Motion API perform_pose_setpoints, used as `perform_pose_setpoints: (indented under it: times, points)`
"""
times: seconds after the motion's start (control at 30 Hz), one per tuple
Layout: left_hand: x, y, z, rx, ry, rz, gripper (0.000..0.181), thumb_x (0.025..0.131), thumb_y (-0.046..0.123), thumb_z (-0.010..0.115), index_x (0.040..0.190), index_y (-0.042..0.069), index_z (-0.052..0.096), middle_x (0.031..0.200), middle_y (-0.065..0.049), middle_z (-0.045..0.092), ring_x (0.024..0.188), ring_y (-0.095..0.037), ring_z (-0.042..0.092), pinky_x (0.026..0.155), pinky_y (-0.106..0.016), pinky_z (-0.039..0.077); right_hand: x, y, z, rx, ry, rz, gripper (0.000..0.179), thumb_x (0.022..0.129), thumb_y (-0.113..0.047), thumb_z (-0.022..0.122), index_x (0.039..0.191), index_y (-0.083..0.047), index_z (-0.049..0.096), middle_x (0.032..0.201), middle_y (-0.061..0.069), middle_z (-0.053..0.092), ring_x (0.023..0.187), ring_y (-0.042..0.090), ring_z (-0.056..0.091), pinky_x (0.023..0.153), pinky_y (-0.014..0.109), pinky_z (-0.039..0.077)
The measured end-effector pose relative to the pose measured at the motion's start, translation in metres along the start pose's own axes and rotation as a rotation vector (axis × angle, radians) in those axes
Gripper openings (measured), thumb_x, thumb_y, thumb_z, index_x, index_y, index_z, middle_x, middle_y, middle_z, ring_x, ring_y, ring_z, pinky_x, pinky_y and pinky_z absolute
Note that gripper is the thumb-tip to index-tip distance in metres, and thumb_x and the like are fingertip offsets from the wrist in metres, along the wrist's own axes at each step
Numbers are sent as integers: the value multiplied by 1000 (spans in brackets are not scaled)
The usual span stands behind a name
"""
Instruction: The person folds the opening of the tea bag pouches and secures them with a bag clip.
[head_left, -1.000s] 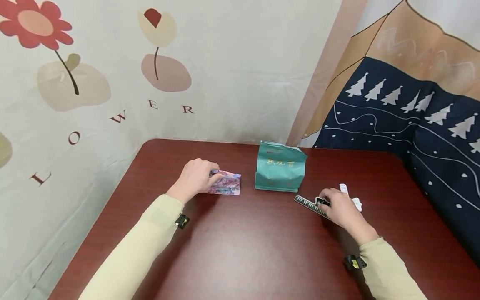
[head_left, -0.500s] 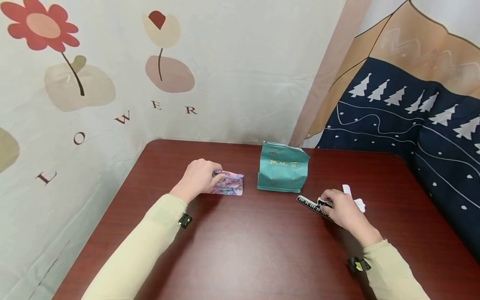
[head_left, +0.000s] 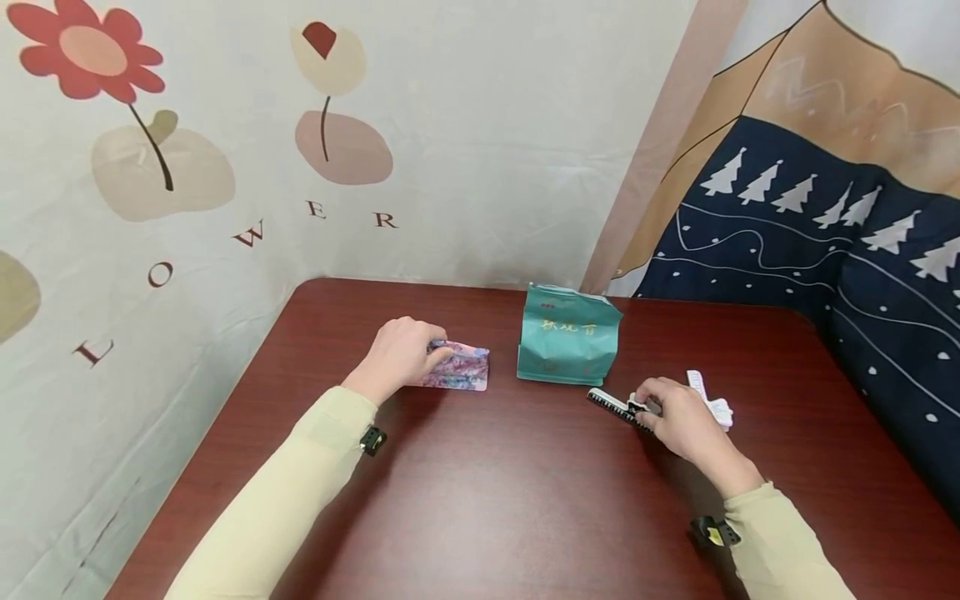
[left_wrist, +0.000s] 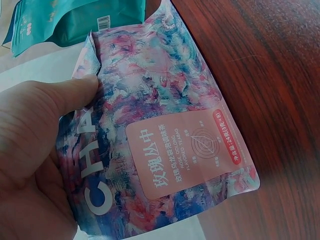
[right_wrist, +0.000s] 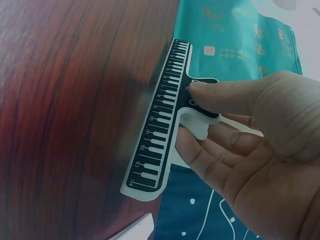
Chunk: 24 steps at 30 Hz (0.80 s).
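My left hand grips the top edge of a pink, blue and purple tea pouch, its thumb on the near face. The pouch stands on the table, and its label reads rose oolong teabag. On the right, my right hand pinches the handle of a black and white bag clip printed with piano keys, thumb on one side and fingers on the other. A white clip lies on the table just beyond that hand, partly hidden by it. Between the hands stands a green tea bag.
The dark red wooden table ends at the back against a pale curtain with printed flowers. A navy curtain with white trees hangs at the right edge.
The right hand has shifted the piano-key clip slightly left and tilted it. The left hand and pouch hold still; the head view has drifted a little.
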<state>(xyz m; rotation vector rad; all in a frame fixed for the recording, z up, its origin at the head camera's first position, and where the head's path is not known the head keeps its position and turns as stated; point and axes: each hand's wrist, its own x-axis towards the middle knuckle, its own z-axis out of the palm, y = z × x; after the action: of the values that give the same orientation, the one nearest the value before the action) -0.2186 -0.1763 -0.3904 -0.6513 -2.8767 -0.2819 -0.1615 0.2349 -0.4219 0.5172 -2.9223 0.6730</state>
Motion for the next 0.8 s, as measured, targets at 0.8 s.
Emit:
perform_pose_setpoints:
  times: [0.8]
  points:
    - [0,1,-1,-11,17,-4,20,94,33,76,87,13,76,79,-3,74,70,-28,65,65,-45,53,10,-23,5,89,77,-45,27,81,8,77,101,-6,67,97,11,70,80,25,61,73,45,53]
